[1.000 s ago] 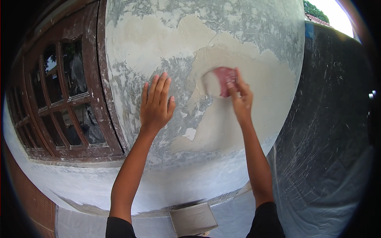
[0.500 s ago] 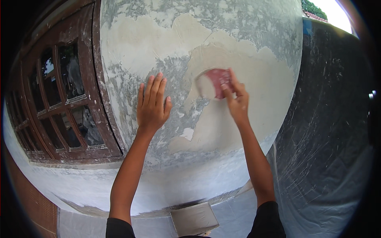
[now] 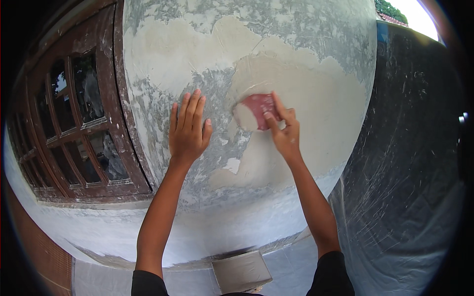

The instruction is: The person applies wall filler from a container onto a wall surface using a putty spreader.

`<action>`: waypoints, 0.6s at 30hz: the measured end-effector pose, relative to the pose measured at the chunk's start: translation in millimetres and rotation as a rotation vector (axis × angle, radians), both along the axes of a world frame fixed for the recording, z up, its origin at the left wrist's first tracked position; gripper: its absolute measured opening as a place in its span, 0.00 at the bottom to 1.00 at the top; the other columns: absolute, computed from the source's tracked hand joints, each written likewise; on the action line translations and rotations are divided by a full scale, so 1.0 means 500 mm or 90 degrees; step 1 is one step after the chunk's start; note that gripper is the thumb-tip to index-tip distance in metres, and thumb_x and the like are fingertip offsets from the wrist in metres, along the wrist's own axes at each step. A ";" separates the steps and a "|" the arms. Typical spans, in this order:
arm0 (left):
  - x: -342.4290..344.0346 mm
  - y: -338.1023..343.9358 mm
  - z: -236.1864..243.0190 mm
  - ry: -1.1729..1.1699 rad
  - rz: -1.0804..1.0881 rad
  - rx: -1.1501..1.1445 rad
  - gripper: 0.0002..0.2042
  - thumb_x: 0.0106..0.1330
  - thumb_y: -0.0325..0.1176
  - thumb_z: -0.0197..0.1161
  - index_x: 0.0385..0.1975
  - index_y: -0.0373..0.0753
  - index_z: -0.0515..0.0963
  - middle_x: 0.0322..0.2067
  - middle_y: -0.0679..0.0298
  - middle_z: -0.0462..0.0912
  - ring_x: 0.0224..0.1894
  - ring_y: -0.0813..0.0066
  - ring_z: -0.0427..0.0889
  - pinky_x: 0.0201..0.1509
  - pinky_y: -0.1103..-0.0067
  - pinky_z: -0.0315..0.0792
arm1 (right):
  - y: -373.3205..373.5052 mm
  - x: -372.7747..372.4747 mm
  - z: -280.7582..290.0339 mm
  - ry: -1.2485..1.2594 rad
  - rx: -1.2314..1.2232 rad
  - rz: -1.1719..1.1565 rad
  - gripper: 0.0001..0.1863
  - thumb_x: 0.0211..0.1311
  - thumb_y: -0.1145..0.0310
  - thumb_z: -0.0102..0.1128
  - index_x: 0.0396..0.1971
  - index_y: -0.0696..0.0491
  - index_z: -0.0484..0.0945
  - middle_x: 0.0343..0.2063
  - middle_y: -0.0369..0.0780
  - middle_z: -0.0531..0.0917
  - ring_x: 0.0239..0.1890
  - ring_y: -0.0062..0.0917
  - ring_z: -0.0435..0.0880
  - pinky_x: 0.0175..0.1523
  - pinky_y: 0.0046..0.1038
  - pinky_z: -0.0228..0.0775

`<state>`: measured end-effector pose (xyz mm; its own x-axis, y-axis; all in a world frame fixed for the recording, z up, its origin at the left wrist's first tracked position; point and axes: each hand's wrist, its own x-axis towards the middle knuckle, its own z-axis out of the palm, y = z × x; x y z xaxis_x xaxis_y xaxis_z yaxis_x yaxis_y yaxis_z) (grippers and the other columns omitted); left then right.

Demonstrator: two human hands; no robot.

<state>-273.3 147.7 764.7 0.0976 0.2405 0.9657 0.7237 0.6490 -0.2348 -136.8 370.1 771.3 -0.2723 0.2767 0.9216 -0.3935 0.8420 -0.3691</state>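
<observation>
Near the frame's centre, the red scraper (image 3: 257, 107) gripped by the right hand (image 3: 287, 135) points its putty-coated edge (image 3: 245, 116) leftward, toward the open, flat left hand (image 3: 188, 135).

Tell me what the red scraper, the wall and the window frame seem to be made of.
Red scraper: probably smooth plastic, from its thin, flat body. Wall: likely cement or plaster, mottled grey, with a smoother beige putty-like coat in ragged-edged patches. Window frame: apparently wood, by its jointed bars, with a scuffed brown finish.
</observation>
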 end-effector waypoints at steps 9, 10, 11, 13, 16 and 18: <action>0.004 0.012 0.000 0.012 0.001 0.008 0.25 0.67 0.35 0.53 0.66 0.41 0.65 0.68 0.62 0.66 0.72 0.64 0.60 0.76 0.59 0.50 | 0.112 0.039 0.032 0.287 -0.346 0.150 0.28 0.70 0.68 0.59 0.67 0.57 0.66 0.54 0.40 0.81 0.45 0.19 0.79 0.51 0.22 0.69; 0.003 0.011 -0.001 0.017 0.003 0.008 0.25 0.67 0.35 0.53 0.65 0.41 0.66 0.68 0.62 0.66 0.72 0.64 0.60 0.76 0.59 0.51 | 0.094 0.030 0.022 0.240 -0.299 0.131 0.28 0.70 0.69 0.59 0.67 0.56 0.67 0.52 0.40 0.82 0.44 0.20 0.79 0.51 0.22 0.69; 0.003 0.009 -0.001 0.016 0.004 0.007 0.25 0.67 0.35 0.53 0.65 0.41 0.66 0.68 0.62 0.66 0.72 0.64 0.60 0.76 0.59 0.51 | 0.072 0.017 0.009 0.193 -0.253 0.113 0.27 0.69 0.69 0.59 0.67 0.55 0.67 0.50 0.40 0.83 0.44 0.21 0.79 0.50 0.23 0.69; 0.001 0.002 -0.001 0.007 0.001 0.007 0.25 0.67 0.35 0.53 0.65 0.41 0.66 0.68 0.62 0.66 0.72 0.65 0.61 0.76 0.59 0.51 | 0.015 0.013 -0.026 0.009 -0.030 -0.012 0.28 0.67 0.65 0.63 0.66 0.52 0.70 0.43 0.40 0.85 0.47 0.23 0.75 0.53 0.25 0.66; 0.004 0.002 0.002 0.000 0.002 0.003 0.25 0.67 0.35 0.53 0.65 0.41 0.66 0.68 0.62 0.66 0.72 0.64 0.61 0.76 0.59 0.51 | 0.010 0.003 -0.041 -0.083 0.084 -0.088 0.27 0.68 0.65 0.62 0.66 0.51 0.71 0.42 0.40 0.84 0.44 0.22 0.73 0.51 0.25 0.66; 0.005 0.013 0.003 0.002 -0.007 0.005 0.25 0.68 0.35 0.53 0.65 0.42 0.66 0.68 0.63 0.66 0.72 0.65 0.61 0.76 0.59 0.51 | 0.078 -0.009 -0.025 0.163 -0.090 -0.005 0.27 0.68 0.65 0.62 0.65 0.53 0.71 0.41 0.39 0.84 0.40 0.21 0.74 0.49 0.24 0.68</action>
